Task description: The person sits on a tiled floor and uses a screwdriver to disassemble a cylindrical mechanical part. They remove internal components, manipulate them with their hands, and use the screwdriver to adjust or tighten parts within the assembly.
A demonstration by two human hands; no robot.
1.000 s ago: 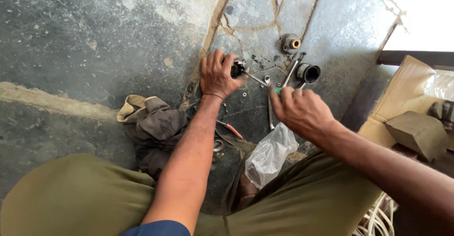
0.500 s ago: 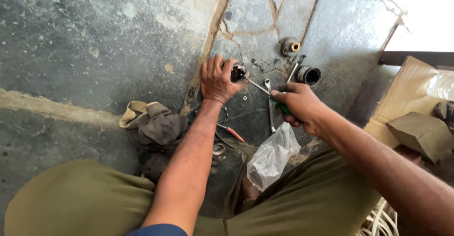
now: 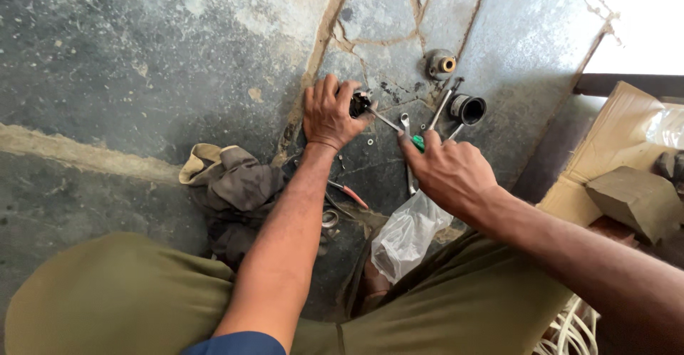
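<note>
My left hand [image 3: 329, 113] presses down on a small black metal part [image 3: 360, 103] on the cracked concrete floor, fingers curled around it. My right hand [image 3: 447, 171] grips a screwdriver with a green handle [image 3: 417, 142]; its metal shaft [image 3: 385, 120] slants up-left and its tip meets the black part. A steel spanner [image 3: 407, 152] lies flat on the floor just beneath the right hand's fingers.
A black cylindrical socket [image 3: 467, 108] and a grey fitting with a brass centre [image 3: 442, 64] stand beyond the hands. Red-handled pliers [image 3: 348, 193], a dark rag [image 3: 231, 188] and a clear plastic bag [image 3: 406, 235] lie near my knees. Cardboard [image 3: 605, 155] and a block [image 3: 636, 200] sit at right.
My right hand has taken hold of the green-handled screwdriver and brought its tip to the black part under my left hand. The left hand has stayed put.
</note>
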